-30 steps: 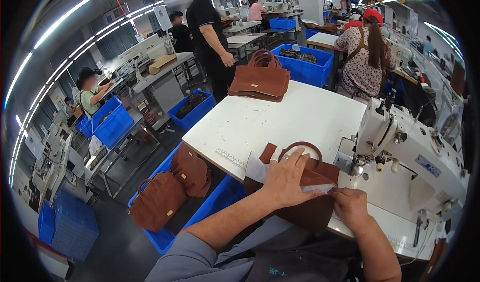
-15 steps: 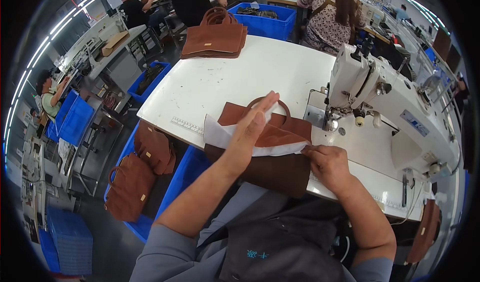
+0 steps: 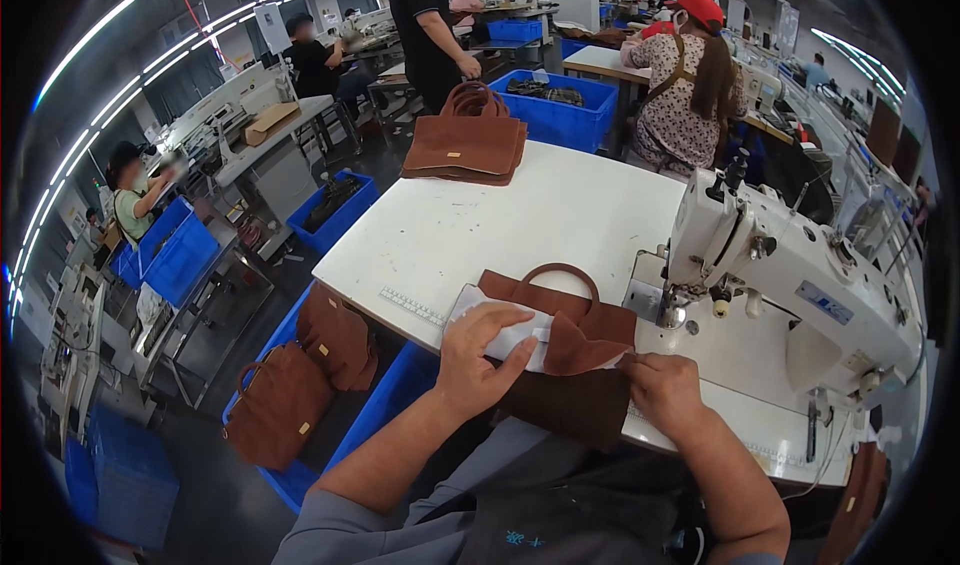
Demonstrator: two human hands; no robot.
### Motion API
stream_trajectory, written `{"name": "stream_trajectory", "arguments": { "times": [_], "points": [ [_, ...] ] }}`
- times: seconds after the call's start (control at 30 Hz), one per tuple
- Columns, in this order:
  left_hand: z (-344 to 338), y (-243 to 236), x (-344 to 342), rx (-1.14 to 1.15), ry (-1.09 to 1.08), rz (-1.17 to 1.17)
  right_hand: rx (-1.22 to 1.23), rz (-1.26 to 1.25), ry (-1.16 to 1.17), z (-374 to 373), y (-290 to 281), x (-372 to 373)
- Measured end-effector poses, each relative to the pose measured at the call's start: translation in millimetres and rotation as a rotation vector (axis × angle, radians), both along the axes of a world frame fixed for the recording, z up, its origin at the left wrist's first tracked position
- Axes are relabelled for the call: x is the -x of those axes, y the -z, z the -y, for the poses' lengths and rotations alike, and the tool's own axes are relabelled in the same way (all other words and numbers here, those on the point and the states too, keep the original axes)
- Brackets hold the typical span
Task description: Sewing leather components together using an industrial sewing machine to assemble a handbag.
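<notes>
The white lining could creep or crease under the brown flap if either grip slackens, spoiling the fold. The bag lies at the counter edge, at 8 o'clock of the sewing machine. The left hand presses flat on the lining; the right hand pinches the flap's edge at 3 o'clock of the left.

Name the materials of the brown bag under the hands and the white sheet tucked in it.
Brown bag: likely suede or faux suede, since it looks matte, napped and folds softly. White sheet: probably thin paper or lining fabric, creased under the left hand; which one is unclear.
</notes>
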State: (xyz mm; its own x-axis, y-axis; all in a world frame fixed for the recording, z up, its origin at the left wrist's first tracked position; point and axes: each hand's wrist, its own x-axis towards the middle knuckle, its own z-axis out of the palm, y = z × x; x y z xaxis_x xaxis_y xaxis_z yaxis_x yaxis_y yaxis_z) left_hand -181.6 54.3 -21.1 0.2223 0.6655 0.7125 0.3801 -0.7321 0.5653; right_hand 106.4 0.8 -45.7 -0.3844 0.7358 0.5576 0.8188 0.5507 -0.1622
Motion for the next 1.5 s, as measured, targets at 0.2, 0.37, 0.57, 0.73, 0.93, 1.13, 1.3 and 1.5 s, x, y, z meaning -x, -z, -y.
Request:
{"name": "stream_trajectory", "arguments": {
  "times": [0.2,0.37,0.57,0.73,0.93,1.13,1.3,1.5],
  "points": [
    [-32.2,-14.6,-7.2,0.01,-0.071,-0.249,-0.03,-0.021,0.003,-0.2,0.0,0.4],
    [-34.3,-8.0,-5.1,0.024,0.003,-0.454,-0.024,-0.015,-0.007,-0.9,-1.7,1.4],
    [-33.8,-13.3,43.6,0.08,-0.207,-0.252,-0.033,-0.004,-0.005,-1.5,-0.3,1.0],
    [-24.8,-10.7,36.6,-0.141,-0.152,-0.35,-0.022,0.024,-0.037,-0.6,-1.8,3.5],
    [-48.1,-8.0,11.4,-0.024,0.033,-0.619,-0.045,0.096,-0.078,-5.0,-9.4,13.6],
    [-58.9,11.2,27.8,-0.079,-0.072,-0.775,-0.044,0.22,-0.149,-26.0,-3.8,24.1],
    [-58.3,11.5,43.4,-0.112,-0.179,-0.816,-0.118,0.143,-0.198,-42.7,-5.2,41.8],
    [-62.2,4.8,55.9,0.013,-0.152,-0.832,-0.094,0.196,-0.172,-58.4,-6.8,53.4]
  ]
}}
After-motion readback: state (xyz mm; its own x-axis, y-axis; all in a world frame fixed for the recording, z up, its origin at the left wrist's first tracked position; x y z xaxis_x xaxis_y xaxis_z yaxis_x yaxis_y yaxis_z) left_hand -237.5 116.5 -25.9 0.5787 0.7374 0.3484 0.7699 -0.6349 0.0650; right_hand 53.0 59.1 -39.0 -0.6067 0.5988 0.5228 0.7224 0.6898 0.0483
